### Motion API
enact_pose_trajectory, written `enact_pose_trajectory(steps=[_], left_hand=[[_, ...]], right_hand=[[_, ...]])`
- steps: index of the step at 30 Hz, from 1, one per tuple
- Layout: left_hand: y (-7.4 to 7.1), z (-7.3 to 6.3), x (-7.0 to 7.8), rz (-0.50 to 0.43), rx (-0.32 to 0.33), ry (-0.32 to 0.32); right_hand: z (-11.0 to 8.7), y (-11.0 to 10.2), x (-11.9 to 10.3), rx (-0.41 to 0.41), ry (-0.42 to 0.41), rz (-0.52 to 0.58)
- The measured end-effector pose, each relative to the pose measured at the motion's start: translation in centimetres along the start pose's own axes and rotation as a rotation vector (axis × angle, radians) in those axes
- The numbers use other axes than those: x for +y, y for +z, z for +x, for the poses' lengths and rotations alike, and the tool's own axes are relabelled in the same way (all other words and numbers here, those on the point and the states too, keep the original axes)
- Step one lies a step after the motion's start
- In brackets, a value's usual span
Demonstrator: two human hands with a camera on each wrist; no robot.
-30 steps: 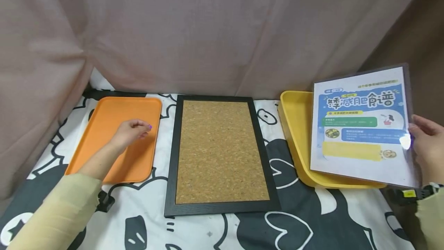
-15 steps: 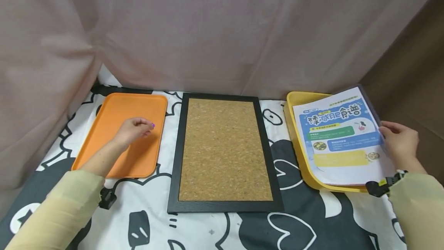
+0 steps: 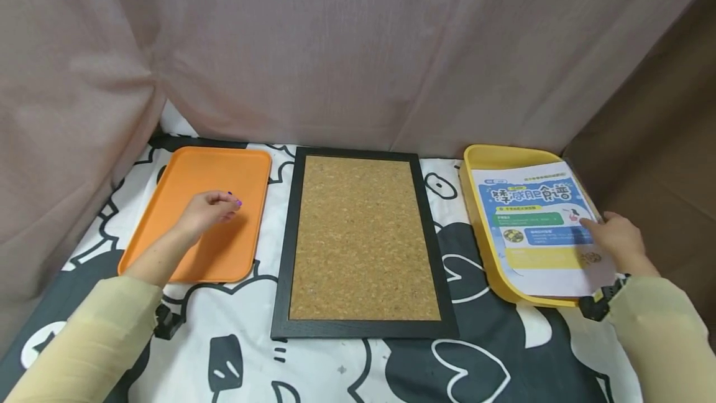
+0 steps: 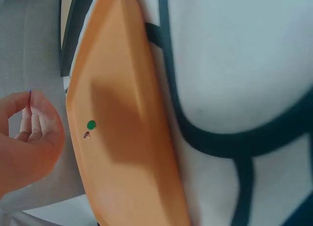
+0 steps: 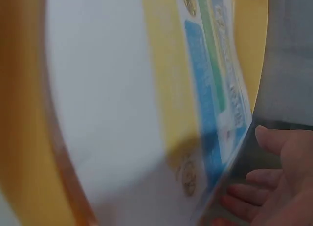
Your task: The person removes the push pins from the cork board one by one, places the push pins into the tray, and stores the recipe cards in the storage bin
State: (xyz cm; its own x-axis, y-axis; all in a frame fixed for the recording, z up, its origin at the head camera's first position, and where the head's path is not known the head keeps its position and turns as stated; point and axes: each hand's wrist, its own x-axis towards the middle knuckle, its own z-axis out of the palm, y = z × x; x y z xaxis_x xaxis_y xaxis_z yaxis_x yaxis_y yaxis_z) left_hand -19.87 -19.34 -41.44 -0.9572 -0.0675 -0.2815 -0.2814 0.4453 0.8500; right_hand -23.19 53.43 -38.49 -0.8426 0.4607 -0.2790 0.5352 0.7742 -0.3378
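Above the orange tray [image 3: 196, 170] at the left, my left hand [image 3: 207, 213] holds thumb and forefinger together. A tiny purple thing shows at these fingertips, too small to name. In the left wrist view, a small green round piece [image 4: 91, 124] and a tiny pinkish piece [image 4: 87, 135] lie on the tray. A laminated printed sheet [image 3: 531, 277] with blue, green and yellow blocks lies in the yellow tray [image 3: 475, 204] at the right. My right hand [image 3: 618, 241] is beside the sheet's right edge; its fingers are parted in the right wrist view and grip nothing.
A cork board [image 3: 363, 241] in a black frame lies between the two trays. Underneath is a black and white patterned cloth [image 3: 313, 372]. A grey-brown curtain [image 3: 335, 48] hangs behind everything.
My right hand has lowered the sheet leftward into the yellow tray and let go of its right edge. My left hand has stayed pinched over the orange tray.
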Motion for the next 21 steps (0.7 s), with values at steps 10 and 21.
enact_pose_trajectory(steps=[10,21], left_hand=[[-0.5,-0.5,-1.5,0.092,0.031,-0.015],[0.1,-0.6,-3.9,0.162,0.081,-0.031]], right_hand=[[-6.1,1.0,-6.9,0.075,-0.165,0.058],[-7.9,3.3,-10.5,0.06,-0.395,0.009]])
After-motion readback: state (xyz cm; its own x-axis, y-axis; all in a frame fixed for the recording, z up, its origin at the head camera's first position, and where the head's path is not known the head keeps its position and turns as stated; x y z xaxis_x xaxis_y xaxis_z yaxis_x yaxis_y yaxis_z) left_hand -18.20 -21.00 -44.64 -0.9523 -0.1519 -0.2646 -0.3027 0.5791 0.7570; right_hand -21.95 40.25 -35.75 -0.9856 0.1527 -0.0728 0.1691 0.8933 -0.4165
